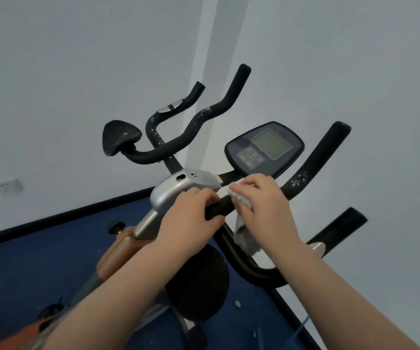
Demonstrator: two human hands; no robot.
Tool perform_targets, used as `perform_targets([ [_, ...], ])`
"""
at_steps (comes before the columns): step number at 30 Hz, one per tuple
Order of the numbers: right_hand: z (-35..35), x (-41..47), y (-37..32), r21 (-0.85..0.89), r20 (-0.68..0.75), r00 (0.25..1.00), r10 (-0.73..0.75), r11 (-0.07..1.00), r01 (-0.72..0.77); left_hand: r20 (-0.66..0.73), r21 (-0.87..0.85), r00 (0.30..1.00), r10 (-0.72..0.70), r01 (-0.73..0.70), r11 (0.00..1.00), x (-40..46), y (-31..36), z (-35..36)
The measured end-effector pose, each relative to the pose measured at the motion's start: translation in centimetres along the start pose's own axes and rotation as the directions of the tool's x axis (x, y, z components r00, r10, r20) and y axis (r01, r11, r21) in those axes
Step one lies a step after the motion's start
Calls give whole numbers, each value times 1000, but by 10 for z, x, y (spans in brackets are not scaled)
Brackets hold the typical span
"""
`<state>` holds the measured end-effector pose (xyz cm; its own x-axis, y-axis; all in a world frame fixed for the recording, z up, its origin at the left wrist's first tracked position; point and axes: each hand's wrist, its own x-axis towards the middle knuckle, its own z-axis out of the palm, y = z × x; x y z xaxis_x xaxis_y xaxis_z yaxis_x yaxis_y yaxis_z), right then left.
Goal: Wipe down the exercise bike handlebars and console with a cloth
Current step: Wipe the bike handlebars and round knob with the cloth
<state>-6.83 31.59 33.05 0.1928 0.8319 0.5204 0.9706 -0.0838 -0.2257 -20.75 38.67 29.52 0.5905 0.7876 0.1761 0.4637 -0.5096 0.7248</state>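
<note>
The left hand (191, 218) curls its fingers over a black foam-padded bar (219, 208) of the handlebars, gripping it just beside the silver metal clamp housing (178, 190). The right hand (264, 208) grips a crumpled whitish cloth (241, 215) against the same bar, right next to the left hand; the cloth is bunched under the fingers, and a frayed greyish tail of it hangs below the bar. The housing is smooth, rounded and brushed-looking, with a slot and a bolt on top, and sits on a shiny steel post (144, 223) rising from a tan-brown frame (118, 251). Above the right hand, the console (264, 147) is a rounded dark plastic panel, tilted, with a pale grey-green screen and a block of small buttons whose markings are too blurred to read. The tubular handlebars bend in curves; the upswept right horn (315, 157) and the far curved bar (204, 114) carry white flecks, perhaps dust or worn foam. A dark padded elbow rest (120, 137) sits at the far left, another round black pad (199, 281) below the wrists. Pale walls (77, 72) meet blue carpet (27, 269) at a black skirting
</note>
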Motion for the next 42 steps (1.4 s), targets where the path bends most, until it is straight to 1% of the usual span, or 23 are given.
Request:
perform_targets([
  [2,6,-5,1,-9,7,1000,-22,1000,22,39,-32,998,40,-39,999,15,8,1],
  [4,2,-9,12,-21,-36,999,37,999,-38,48,-74,998,31,-28,997,21,10,3],
  [7,-14,-16,28,-7,-108,985,132,991,-134,23,-150,999,39,-36,988,22,4,5],
  [11,-20,-14,24,54,-155,955,254,967,-249,1,-112,995,104,-103,988,20,1,4],
  [13,-15,-10,14,47,-178,960,217,976,-212,3,-69,991,132,-131,989,20,0,5],
  [16,4,-11,6,-24,-93,992,87,996,-90,4,-55,990,143,-143,988,21,-1,6],
  [21,-9,-12,29,-98,-81,997,5,995,-13,-10,-19,986,166,-166,986,19,-2,7],
  [26,-18,-9,35,-121,-53,997,47,991,-53,-15,23,985,173,-173,985,19,1,5],
  [31,-31,-11,50,-142,-77,985,152,976,-162,-5,26,985,174,-173,985,18,3,3],
  [33,-37,-10,51,-140,-116,974,193,968,-208,-2,47,985,172,-172,984,17,4,2],
  [36,-39,-4,46,-40,-249,917,311,943,-330,-8,92,983,185,-184,979,20,9,1],
  [37,-38,-1,44,-8,-266,906,329,939,-343,-9,89,981,192,-190,978,22,12,3],
  [40,-25,-1,36,-3,-172,942,289,956,-294,-6,72,967,253,-252,965,35,28,13],
  [42,-23,-5,39,-21,-147,955,259,964,-265,-1,42,959,282,-282,958,44,40,24],
])
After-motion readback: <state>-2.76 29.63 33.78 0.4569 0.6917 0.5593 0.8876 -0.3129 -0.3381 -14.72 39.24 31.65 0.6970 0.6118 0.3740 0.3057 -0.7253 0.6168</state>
